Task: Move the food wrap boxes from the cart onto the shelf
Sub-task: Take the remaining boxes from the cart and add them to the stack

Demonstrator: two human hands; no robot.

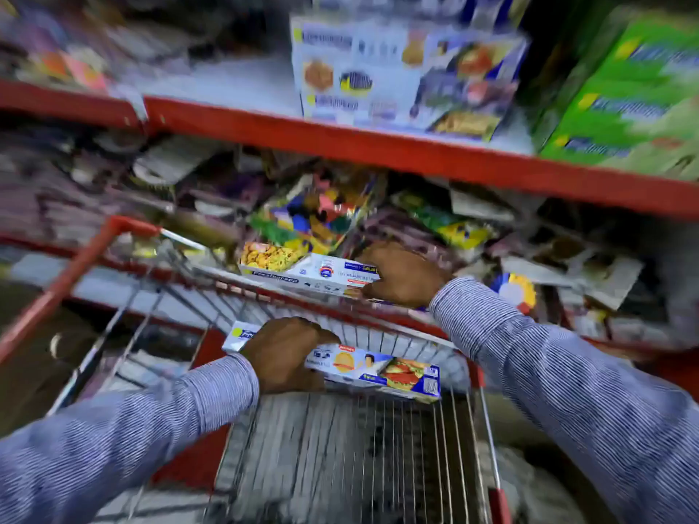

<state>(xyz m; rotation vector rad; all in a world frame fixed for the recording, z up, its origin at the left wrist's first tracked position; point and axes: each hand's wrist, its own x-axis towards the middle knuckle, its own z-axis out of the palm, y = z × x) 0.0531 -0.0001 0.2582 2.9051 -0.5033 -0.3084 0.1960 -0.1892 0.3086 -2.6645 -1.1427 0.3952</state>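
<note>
My left hand [283, 353] grips a long white and blue food wrap box [382, 368] with burger pictures, held over the wire cart [340, 448]. My right hand [401, 274] holds the right end of a second food wrap box [302, 270], lifted above the cart's far rim toward the lower shelf. Matching food wrap boxes [397, 73] stand stacked on the upper shelf [340, 141] with its red edge. The whole view is blurred by motion.
Green boxes [635, 100] stand at the right of the upper shelf. The lower shelf is crowded with colourful packets [317, 213] and flat packs. The cart's red handle bar [75, 274] runs along the left. Bare white shelf surface [234, 85] lies left of the stacked boxes.
</note>
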